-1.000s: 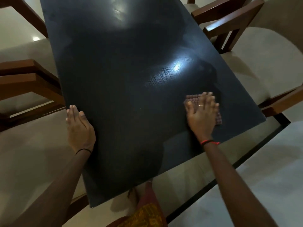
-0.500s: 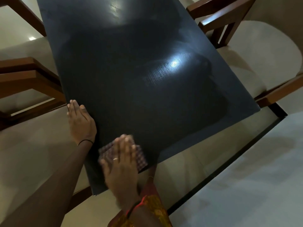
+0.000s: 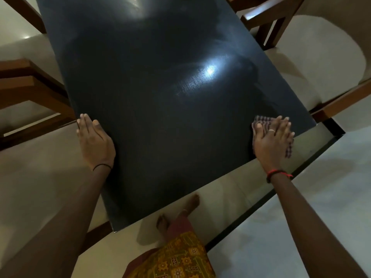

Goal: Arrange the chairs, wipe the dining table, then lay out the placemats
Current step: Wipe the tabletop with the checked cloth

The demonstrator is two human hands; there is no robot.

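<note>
Directly beneath right hand (image 3: 271,140) — cloth (image 3: 260,120)

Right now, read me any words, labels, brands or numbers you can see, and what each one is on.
None: no readable text anywhere. The dark table carries only light reflections, the cloth under the right hand only a check pattern, the orange garment only floral motifs.

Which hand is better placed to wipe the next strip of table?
Probably the right hand: it lies flat on the checked cloth on the table. The left hand only rests on the left edge, holding nothing.
</note>
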